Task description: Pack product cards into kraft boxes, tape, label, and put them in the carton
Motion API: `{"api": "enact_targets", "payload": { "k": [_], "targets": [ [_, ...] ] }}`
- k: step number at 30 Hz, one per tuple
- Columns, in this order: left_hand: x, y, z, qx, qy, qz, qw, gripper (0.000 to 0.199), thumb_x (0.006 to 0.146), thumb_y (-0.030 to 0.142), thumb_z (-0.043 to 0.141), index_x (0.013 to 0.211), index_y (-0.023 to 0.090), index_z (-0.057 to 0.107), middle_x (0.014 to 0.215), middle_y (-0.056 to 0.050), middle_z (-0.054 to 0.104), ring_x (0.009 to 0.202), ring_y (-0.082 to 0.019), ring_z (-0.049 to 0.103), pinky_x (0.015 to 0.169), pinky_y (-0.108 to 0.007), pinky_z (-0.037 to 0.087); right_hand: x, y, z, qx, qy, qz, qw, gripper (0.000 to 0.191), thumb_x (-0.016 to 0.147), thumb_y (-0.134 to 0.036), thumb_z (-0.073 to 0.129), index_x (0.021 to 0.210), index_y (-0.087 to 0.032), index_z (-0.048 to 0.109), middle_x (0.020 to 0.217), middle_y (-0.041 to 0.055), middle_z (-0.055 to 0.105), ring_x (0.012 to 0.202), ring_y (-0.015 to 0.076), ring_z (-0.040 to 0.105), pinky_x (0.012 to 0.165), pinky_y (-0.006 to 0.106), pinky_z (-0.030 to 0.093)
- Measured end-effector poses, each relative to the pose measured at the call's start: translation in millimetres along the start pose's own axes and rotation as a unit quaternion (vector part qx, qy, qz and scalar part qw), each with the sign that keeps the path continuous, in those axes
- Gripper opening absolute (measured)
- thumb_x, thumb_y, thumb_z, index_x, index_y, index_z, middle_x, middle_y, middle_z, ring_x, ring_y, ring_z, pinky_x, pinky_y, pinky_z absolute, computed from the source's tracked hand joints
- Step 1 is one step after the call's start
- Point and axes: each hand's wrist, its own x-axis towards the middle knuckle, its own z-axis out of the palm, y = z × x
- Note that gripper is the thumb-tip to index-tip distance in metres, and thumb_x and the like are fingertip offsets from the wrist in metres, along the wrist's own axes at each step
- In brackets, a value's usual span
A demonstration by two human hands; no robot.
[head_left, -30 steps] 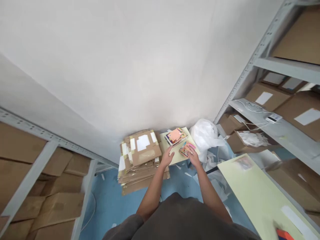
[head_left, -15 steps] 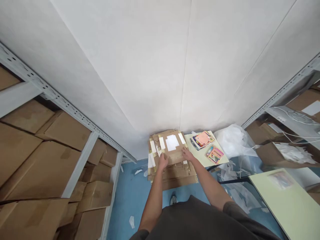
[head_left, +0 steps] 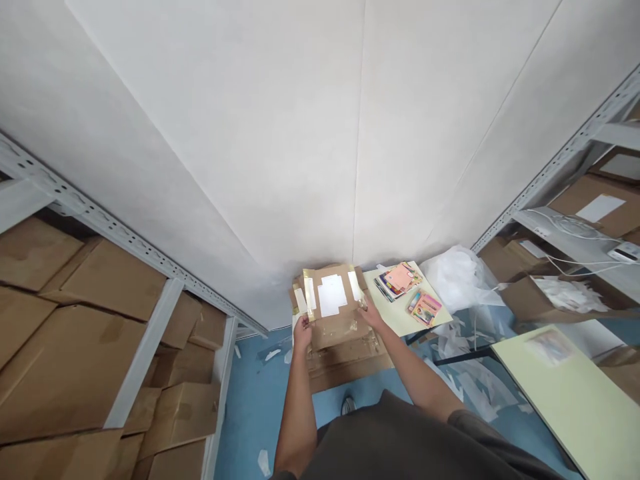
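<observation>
A flattened piece of brown cardboard (head_left: 325,328) with white labels and tape strips lies over a stack of flat cardboard (head_left: 340,373) by the wall. At its left edge my left hand (head_left: 303,333) is closed on it. My right hand (head_left: 370,313) grips the right edge, fingers bent round it. To the right, on a pale yellow table (head_left: 405,319), are a pile of coloured booklets (head_left: 400,279) and a smaller pink-and-yellow bunch (head_left: 425,307).
Shelves of brown boxes (head_left: 75,360) stand at the left. A white plastic bag (head_left: 457,277), an open box of white scraps (head_left: 520,300) and another pale yellow table (head_left: 575,400) are at the right. Scraps lie on the blue floor (head_left: 245,413).
The top cardboard appears slightly raised and shifted off the stack beneath. My left hand has moved left to its edge, and my right hand holds the right edge. The camera view has shifted.
</observation>
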Motion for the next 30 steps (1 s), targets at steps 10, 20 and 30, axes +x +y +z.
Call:
{"api": "enact_targets", "payload": {
  "k": [10, 20, 30],
  "targets": [
    [-23, 59, 44.5, -0.071, -0.097, -0.022, 0.992, 0.069, 0.06, 0.049, 0.086, 0.12, 0.019, 0.069, 0.102, -0.009, 0.077, 0.096, -0.027, 0.075, 0.085, -0.038, 0.059, -23, -22, -107, 0.226, -0.018, 0.008, 0.974, 0.061, 0.069, -0.041, 0.075, 0.127, -0.024, 0.07, 0.116, 0.0096, 0.079, 0.103, 0.0313, 0.073, 0.089, 0.042, 0.058],
    [-93, 169, 292.7, -0.064, -0.348, 0.039, 0.935, 0.073, 0.068, 0.048, 0.09, 0.131, 0.019, 0.07, 0.127, -0.013, 0.075, 0.112, -0.029, 0.071, 0.096, -0.04, 0.057, -124, 20, -364, 0.311, 0.169, 0.001, 0.935, 0.053, 0.062, -0.036, 0.083, 0.112, -0.024, 0.068, 0.096, 0.0031, 0.076, 0.082, 0.0231, 0.071, 0.066, 0.029, 0.052],
    [-232, 184, 572.7, 0.051, -0.533, 0.028, 0.844, 0.078, 0.069, 0.057, 0.084, 0.136, 0.021, 0.066, 0.105, -0.009, 0.078, 0.092, -0.024, 0.074, 0.078, -0.032, 0.057, -310, 130, -548, 0.329, 0.429, 0.032, 0.841, 0.056, 0.062, -0.041, 0.085, 0.114, -0.024, 0.069, 0.084, -0.0018, 0.064, 0.079, 0.0199, 0.063, 0.067, 0.029, 0.049]
  ]
}}
